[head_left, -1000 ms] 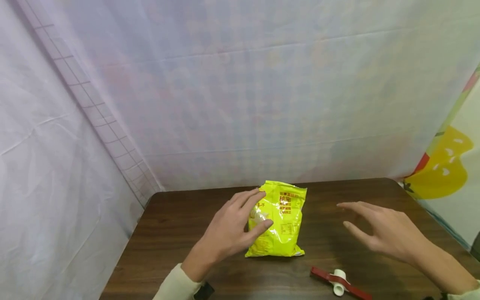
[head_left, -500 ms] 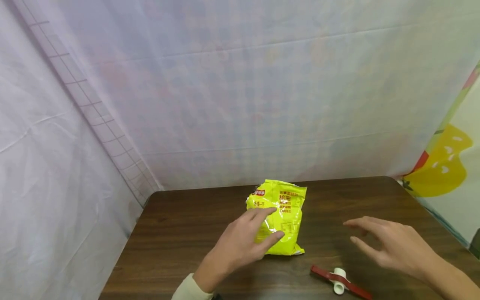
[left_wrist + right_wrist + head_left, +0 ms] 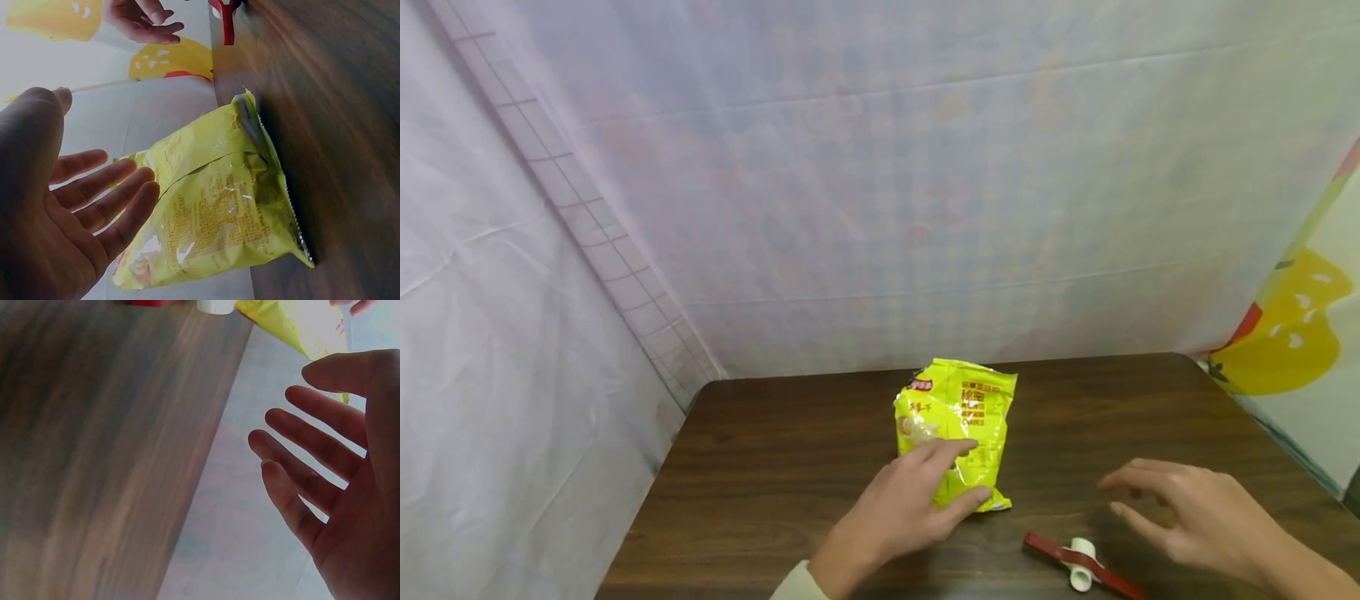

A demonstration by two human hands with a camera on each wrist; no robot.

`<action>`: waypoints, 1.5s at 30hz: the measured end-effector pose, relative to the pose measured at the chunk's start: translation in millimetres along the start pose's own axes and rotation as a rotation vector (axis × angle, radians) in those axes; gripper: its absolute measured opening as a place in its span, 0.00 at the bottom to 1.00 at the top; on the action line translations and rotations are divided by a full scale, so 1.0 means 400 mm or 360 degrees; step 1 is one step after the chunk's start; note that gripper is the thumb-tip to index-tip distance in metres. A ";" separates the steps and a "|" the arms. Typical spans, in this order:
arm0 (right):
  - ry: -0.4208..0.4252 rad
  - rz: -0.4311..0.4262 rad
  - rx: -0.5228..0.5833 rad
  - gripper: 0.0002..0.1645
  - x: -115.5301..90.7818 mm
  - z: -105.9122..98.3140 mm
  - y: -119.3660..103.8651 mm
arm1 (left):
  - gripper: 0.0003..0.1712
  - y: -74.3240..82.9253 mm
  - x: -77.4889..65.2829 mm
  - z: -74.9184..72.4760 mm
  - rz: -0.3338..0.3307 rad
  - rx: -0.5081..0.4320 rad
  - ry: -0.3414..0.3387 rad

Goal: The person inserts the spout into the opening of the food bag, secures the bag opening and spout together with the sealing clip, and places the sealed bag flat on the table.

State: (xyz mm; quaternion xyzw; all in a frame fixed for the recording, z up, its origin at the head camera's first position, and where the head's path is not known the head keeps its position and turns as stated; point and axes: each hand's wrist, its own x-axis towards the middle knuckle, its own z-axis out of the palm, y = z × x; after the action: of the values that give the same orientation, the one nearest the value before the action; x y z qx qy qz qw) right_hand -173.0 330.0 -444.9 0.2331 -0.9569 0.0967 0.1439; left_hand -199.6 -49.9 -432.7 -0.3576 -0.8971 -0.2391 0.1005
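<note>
A bright yellow snack bag (image 3: pixel 955 408) with red printing stands on the dark wooden table. My left hand (image 3: pixel 910 500) hovers in front of its lower left part, fingers apart and nothing in them. From the left wrist view, those fingers (image 3: pixel 128 215) overlap the bag's side. My right hand (image 3: pixel 1195 517) hangs over the table to the bag's right, fingers loosely bent and holding nothing. Between the two hands, near the front, lies a red bar-shaped clip (image 3: pixel 1045 546) with a short white tube (image 3: pixel 1082 575) across its middle.
The wooden table (image 3: pixel 760 467) has rounded back corners. A pale patterned curtain (image 3: pixel 880 208) hangs right behind it, and a white sheet (image 3: pixel 490 375) covers the left side. Yellow fruit print (image 3: pixel 1285 358) shows on the cloth at the right.
My left hand has moved down and to the right across the bag's front, uncovering its upper left. My right hand has sunk toward the front. Bag and clip keep their places.
</note>
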 end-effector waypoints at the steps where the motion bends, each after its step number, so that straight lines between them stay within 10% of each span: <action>1: -0.0041 0.0022 0.0006 0.15 -0.006 0.002 0.001 | 0.36 0.000 0.000 0.004 0.0014 -0.0005 -0.0002; 12: -0.0465 0.0253 0.0105 0.20 -0.051 0.028 0.015 | 0.29 0.006 0.015 0.049 0.0090 -0.0228 -0.0197; 27: -0.0740 0.0304 0.0291 0.20 -0.082 0.066 0.035 | 0.24 0.025 0.026 0.105 0.0194 -0.0094 -0.0271; 45: -0.0750 0.0197 0.0385 0.08 -0.121 0.092 0.043 | 0.17 0.021 0.032 0.149 0.0246 -0.0160 -0.0405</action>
State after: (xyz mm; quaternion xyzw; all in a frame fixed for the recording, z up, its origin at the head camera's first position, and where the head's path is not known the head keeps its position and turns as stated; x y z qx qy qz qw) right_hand -148.6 356.1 -497.0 0.2057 -0.9579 0.1621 -0.1180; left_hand -203.6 -6.9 -476.8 -0.4576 -0.8593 -0.2281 -0.0139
